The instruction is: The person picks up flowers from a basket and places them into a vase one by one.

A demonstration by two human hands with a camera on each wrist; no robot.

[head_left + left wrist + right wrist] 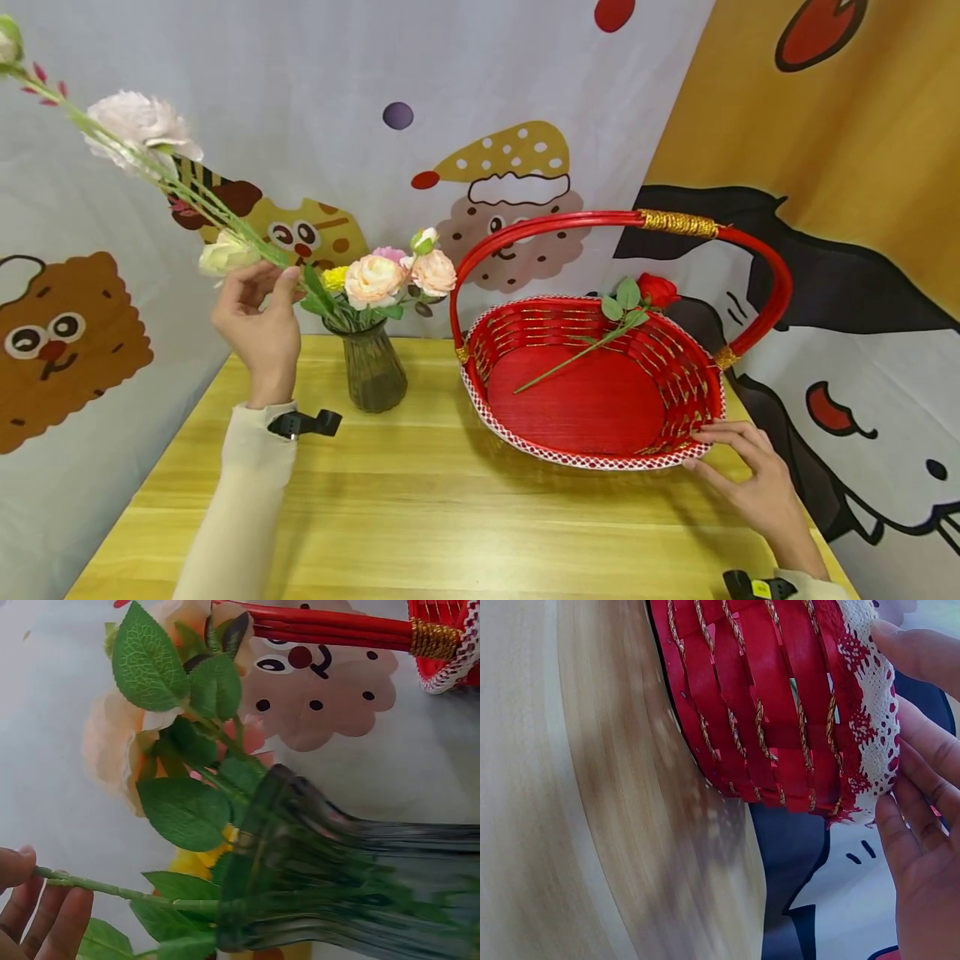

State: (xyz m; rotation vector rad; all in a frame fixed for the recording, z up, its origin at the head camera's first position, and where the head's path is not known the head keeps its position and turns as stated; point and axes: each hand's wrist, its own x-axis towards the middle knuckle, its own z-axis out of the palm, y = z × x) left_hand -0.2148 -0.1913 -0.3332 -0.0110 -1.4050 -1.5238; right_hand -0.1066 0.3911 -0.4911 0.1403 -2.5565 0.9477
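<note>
My left hand (262, 329) pinches the green stem (112, 887) of a tall artificial flower spray between thumb and fingers. A large pale flower (142, 129) and a cream bloom (227, 252) are on this spray, which slants up to the left. The stem's lower end runs into the ribbed dark glass vase (377, 371), among peach flowers (373, 282) and leaves. My right hand (757, 483) holds the lace-edged rim of a red woven basket (577, 458) at its near right side, the thumb outside and fingers over the edge.
A red rose (657, 290) lies in the basket, its bloom at the back rim and its stem across the floor. The basket's tall red handle (555, 221) arches above it. Behind the wooden table (420, 533) hangs a cartoon-printed curtain (315, 83).
</note>
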